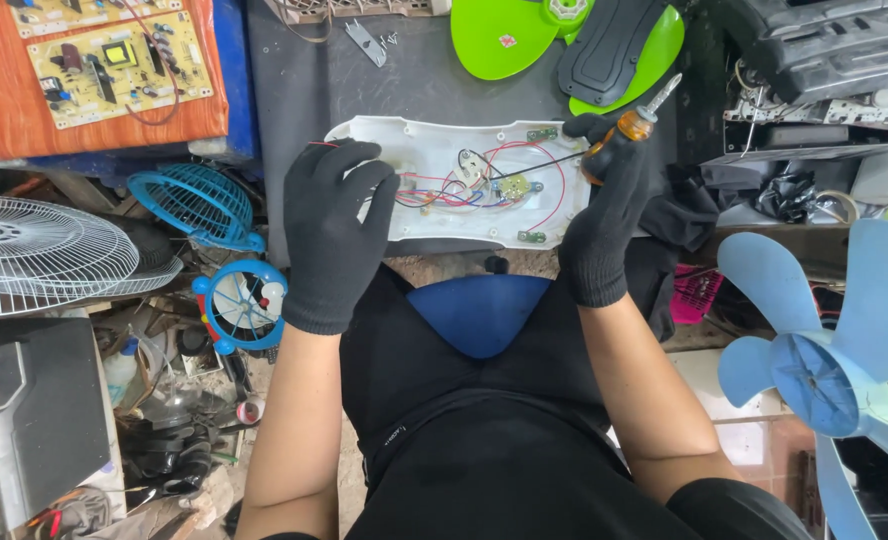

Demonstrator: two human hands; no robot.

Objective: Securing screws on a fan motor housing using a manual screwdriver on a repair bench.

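A white plastic fan housing [434, 225] lies open on the dark bench, with red, white and black wires and a small green circuit board [512, 186] inside. My left hand [336, 230], in a black glove, rests on the housing's left end. My right hand [604, 205], also gloved, grips a screwdriver with an orange handle [624, 132]; its thin shaft runs left into the housing towards the wires.
Green fan blades [504, 35] and a black cover [609, 45] lie at the back. Yellow circuit boards [114, 65] rest on an orange board at left. A white fan grille [34, 255], small blue fans [239, 300] and a blue fan blade [824, 350] surround me.
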